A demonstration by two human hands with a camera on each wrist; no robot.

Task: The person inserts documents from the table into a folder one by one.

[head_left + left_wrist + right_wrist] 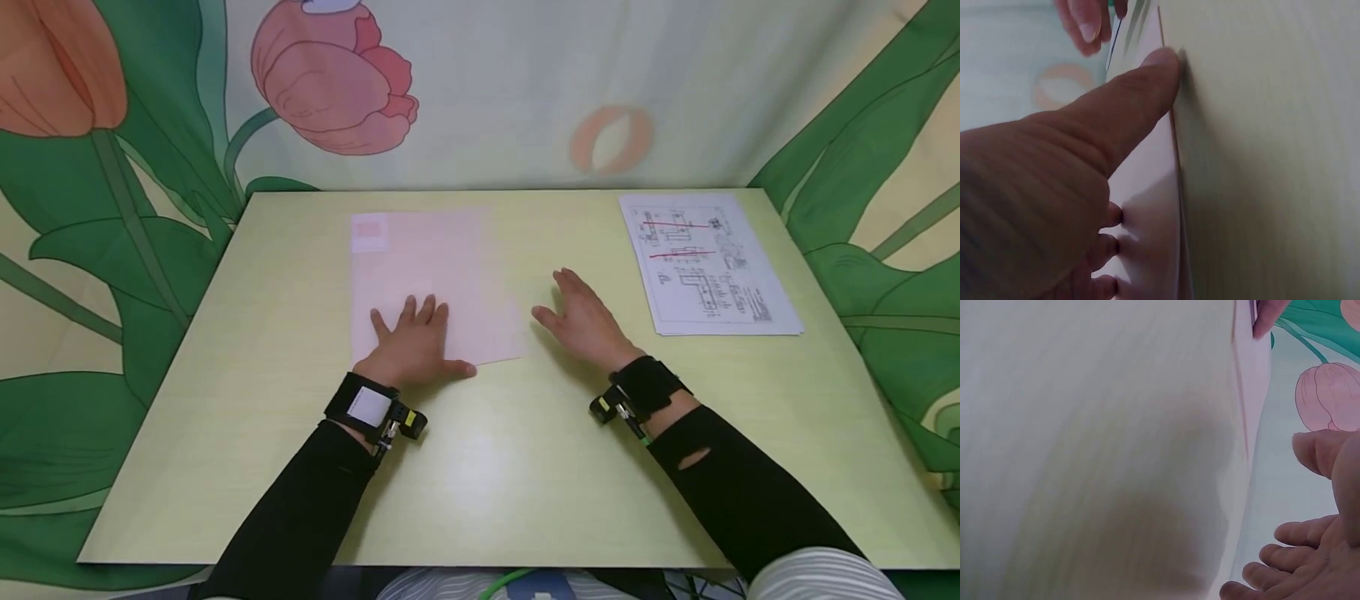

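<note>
A pale pink sheet of paper (472, 267) lies on the table, with a small lighter square label (371, 232) at its far left corner. My left hand (411, 343) rests on the near part of the sheet, fingers spread. In the left wrist view its thumb (1141, 87) lies across the sheet's near edge and the fingertips touch the paper. My right hand (585, 321) is held just right of the sheet, fingers extended and thumb apart, with nothing in it. The right wrist view shows that hand (1316, 550) with its thumb and fingers apart.
A stack of white printed sheets (708, 267) with line drawings and red strokes lies at the far right of the table (525, 483). A curtain (510, 92) with large printed flowers hangs behind the table's far edge.
</note>
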